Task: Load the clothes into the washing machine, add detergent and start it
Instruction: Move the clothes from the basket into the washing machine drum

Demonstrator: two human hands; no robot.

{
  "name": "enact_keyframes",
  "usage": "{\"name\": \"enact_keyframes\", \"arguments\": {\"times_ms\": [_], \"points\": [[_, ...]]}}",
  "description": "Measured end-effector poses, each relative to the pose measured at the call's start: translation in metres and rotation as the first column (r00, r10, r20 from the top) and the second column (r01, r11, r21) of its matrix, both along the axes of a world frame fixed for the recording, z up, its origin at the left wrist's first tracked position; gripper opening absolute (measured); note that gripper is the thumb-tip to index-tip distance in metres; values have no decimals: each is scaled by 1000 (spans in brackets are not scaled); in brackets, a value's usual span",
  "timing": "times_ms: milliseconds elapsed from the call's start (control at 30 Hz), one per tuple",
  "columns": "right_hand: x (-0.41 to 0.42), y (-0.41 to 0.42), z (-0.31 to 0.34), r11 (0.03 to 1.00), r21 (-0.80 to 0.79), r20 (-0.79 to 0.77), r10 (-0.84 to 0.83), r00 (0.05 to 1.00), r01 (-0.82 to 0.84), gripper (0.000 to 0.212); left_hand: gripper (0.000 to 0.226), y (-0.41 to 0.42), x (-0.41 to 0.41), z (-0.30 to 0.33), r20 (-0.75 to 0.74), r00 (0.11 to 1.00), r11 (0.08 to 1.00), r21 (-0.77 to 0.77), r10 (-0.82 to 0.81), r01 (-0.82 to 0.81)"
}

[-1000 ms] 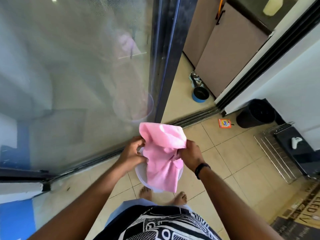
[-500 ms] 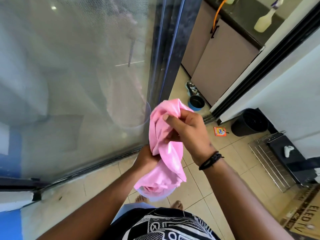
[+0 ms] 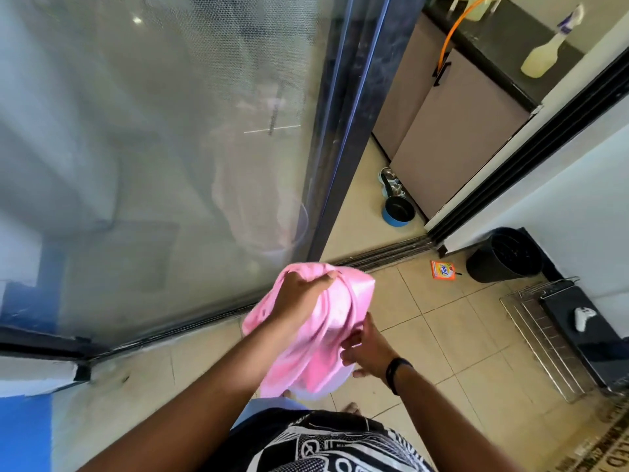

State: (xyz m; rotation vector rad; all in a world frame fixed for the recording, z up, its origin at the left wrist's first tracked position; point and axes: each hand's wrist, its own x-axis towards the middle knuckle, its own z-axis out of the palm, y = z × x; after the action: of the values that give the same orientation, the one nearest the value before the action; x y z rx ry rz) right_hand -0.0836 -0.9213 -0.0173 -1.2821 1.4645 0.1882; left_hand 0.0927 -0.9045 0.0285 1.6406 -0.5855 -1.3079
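Though nowhere near a washing machine, as far as could be seen, stood at the gathering stage of the job. Held a crumpled pink satin-like cloth (image 3: 326,338) up at waist height over the beige tiled floor (image 3: 425,321), just beside a big sliding glass door (image 3: 170,165). Gripped the cloth's upper bunch with the left hand (image 3: 303,294), fingers curled tight into the folds. Kept the right hand (image 3: 366,350) low at the cloth's right edge, fingers loose and spread, touching the fabric rather than clutching it. Glimpsed a pale plastic basin (image 3: 335,386) under the hanging cloth; could not tell what held it up or whether more laundry lay inside.

Spotted a small orange detergent sachet (image 3: 442,270) lying on the tiles, well apart from both hands and near a black bucket (image 3: 503,255). Judged it unopened and untouched.

Counted nothing as finished: no garment loaded, no detergent added, no machine started. Reckoned the remaining work as nearly all of it: settling the cloth with the rest of the wash, collecting the sachet, carrying everything to the machine, loading the drum, pouring the powder, and pressing start.
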Motion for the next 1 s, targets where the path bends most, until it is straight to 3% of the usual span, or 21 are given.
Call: {"name": "enact_keyframes", "arguments": {"times_ms": [100, 167, 233, 333, 467, 567, 633, 733, 867, 1000], "points": [[-1, 9, -17, 1000, 8, -53, 24, 998, -23, 68, 45, -2, -9, 32, -83, 997, 999, -46, 8, -12], [5, 11, -16, 1000, 14, -62, -19, 998, 20, 34, 63, -2, -11, 57, -177, 984, 994, -103, 7, -26], [10, 10, -14, 999, 2, -52, -45, 998, 45, 23, 57, -2, -9, 75, -299, 954, 986, -166, -28, -23], [13, 9, -13, 976, -32, 26, -216, 976, 217, 10, 42, -6, 0, 94, -438, 896, 967, -250, -71, -46], [-1, -2, -52, 982, -126, 27, -138, 990, 141, 6, 41, -14, 14, 85, -434, 901, 956, -268, -9, -120], [1, 10, -30, 978, -109, 68, -173, 983, 180, 15, 25, -17, 26, 50, -380, 919, 956, -218, 102, -196], [4, 16, -17, 969, -93, 129, -217, 967, 230, 21, 19, -17, 33, 18, -244, 954, 971, -123, 172, -206], [12, 15, 7, 940, -133, 237, -278, 931, 314, 33, 29, -7, 36, -20, -60, 985, 987, -10, 159, -160], [28, -1, 54, 889, -184, 433, -310, 846, 420, 10, 28, 14, 30, -44, -201, 980, 1000, -15, 3, -6], [42, -17, 114, 853, -265, 599, -219, 770, 450, 6, 47, 23, 18, -54, -380, 919, 982, -188, -103, 32]]}}
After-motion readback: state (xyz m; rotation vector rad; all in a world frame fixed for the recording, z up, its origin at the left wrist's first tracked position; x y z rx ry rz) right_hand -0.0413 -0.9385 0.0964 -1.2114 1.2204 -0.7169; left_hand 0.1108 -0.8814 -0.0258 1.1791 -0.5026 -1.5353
